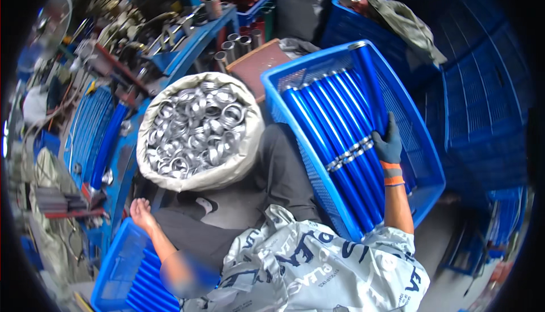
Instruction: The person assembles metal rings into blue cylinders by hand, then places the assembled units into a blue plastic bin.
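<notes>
1. Right grip: on my remote feed, the gloved right hand (pixel 389 146) is closed around a blue tube (pixel 370 82), thumb on one side and fingers on the other.
2. Tube position: it lies aslant over the large blue crate (pixel 430 167), its far end at the rim. I judge the low hold lets the rim area steady the long end.
3. Left grip: the bare left hand (pixel 143 214) is loosely curled, nothing visible in it, near the blue workbench (pixel 122 167).
4. Crate contents: blue tubes (pixel 318 113) lie side by side in two end-to-end rows, bright ends meeting mid-crate; probably laid parallel to save room and stop rolling.
5. Beside the crate I note a cloth sack (pixel 224 180) of metal rings (pixel 196 127), its top rolled outward, presumably for easy reach.
6. Lower left: a smaller blue crate (pixel 110 272) holds more tubes.
7. Writing: the pale grey garment (pixel 318 261) carries dark printed lettering, broken by folds; I leave it untranscribed. I make out no label on the tubes.
</notes>
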A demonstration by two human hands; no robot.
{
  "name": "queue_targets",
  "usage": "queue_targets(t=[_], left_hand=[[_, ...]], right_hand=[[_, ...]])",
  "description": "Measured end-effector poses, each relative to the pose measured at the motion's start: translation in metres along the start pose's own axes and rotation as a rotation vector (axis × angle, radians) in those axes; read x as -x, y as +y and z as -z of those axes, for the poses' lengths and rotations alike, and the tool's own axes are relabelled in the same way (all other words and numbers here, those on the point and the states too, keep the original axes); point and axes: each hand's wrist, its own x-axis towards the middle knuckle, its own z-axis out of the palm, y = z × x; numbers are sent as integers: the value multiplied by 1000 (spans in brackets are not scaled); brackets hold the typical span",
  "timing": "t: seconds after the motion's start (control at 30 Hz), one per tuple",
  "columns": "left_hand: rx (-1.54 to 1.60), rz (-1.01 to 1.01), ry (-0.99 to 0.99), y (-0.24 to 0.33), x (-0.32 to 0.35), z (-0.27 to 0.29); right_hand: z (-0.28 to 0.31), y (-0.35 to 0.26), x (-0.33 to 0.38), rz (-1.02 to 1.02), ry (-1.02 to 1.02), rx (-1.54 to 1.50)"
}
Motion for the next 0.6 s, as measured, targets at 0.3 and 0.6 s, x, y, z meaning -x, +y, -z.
queue_targets(t=[0.3,0.6], left_hand=[[-132,-43,3,33,14,1],[-336,-202,311,1,109,160]], right_hand=[[-86,46,45,-179,-404,363],[-210,96,18,-121,-596,264]])
